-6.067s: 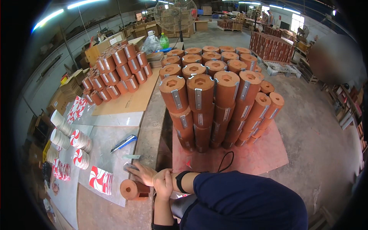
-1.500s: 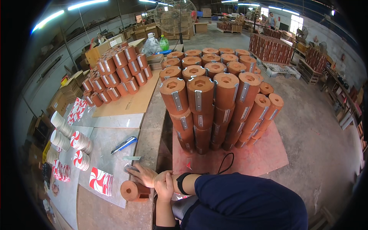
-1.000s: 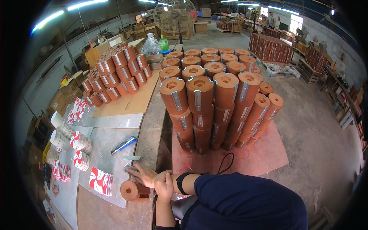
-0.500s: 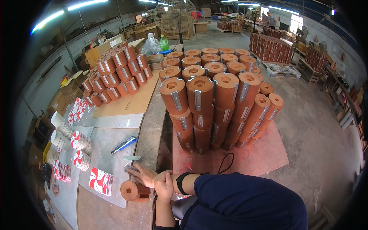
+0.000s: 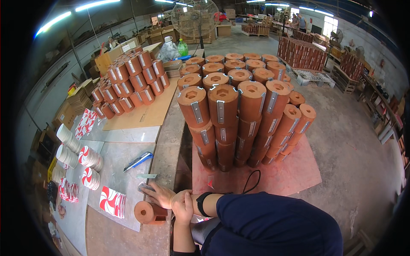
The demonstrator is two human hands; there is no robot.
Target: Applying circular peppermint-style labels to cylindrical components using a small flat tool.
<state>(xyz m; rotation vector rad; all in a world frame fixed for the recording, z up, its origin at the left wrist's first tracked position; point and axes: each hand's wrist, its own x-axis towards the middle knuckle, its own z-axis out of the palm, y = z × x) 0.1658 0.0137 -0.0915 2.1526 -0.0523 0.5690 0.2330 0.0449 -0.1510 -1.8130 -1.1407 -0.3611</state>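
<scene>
My right hand (image 5: 159,195) lies low over the near edge of the workbench, fingers stretched forward, their tips at a small grey-white piece (image 5: 144,186) I cannot make out. Closed around my right wrist, below a black wrist strap (image 5: 206,204), is my left hand (image 5: 183,206). Beside both hands a reddish-brown cylinder (image 5: 145,212) lies on its side, a hole in its round end. A pale flat strip (image 5: 147,176) sits just beyond my right fingertips, and a blue utility knife (image 5: 139,161) farther on. Left of the cylinder is a stack of red-and-white swirl sheets (image 5: 112,201).
Tall stacked brown cylinders (image 5: 225,112) with metal strips stand right of the bench on a reddish board (image 5: 294,170). More cylinders (image 5: 137,81) are piled on cardboard at the back left. Stacks of round swirl discs (image 5: 90,157) line the left; a fan (image 5: 194,19) stands behind.
</scene>
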